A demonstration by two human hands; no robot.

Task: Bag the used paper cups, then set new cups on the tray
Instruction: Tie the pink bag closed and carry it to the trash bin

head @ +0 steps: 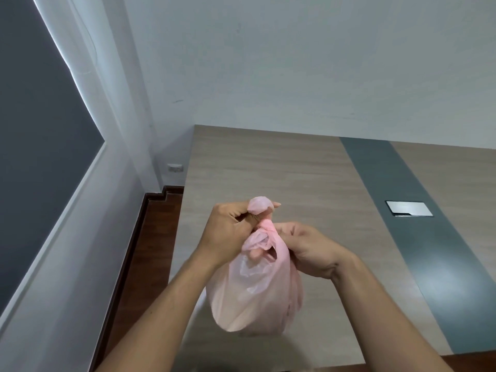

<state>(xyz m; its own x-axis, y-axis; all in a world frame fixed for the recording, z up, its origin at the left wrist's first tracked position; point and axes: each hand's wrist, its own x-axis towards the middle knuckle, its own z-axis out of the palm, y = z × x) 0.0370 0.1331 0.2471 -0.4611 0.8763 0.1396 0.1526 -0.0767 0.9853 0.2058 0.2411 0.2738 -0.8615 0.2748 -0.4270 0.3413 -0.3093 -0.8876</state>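
Note:
A full pink plastic bag [255, 294] hangs above the near part of the wooden table [268, 167]. Its top is twisted into a knot between my hands. My left hand [228, 232] grips one pink handle loop that sticks up past its fingers. My right hand [308, 248] pinches the other side of the knot. What is inside the bag is hidden by the plastic. No cups and no tray are in view.
The table has a grey strip [418, 237] running down it with a metal cover plate [409, 208] set in. A white wall stands behind. At left are a dark window, a wall socket [175, 168] and dark wood floor [150, 251].

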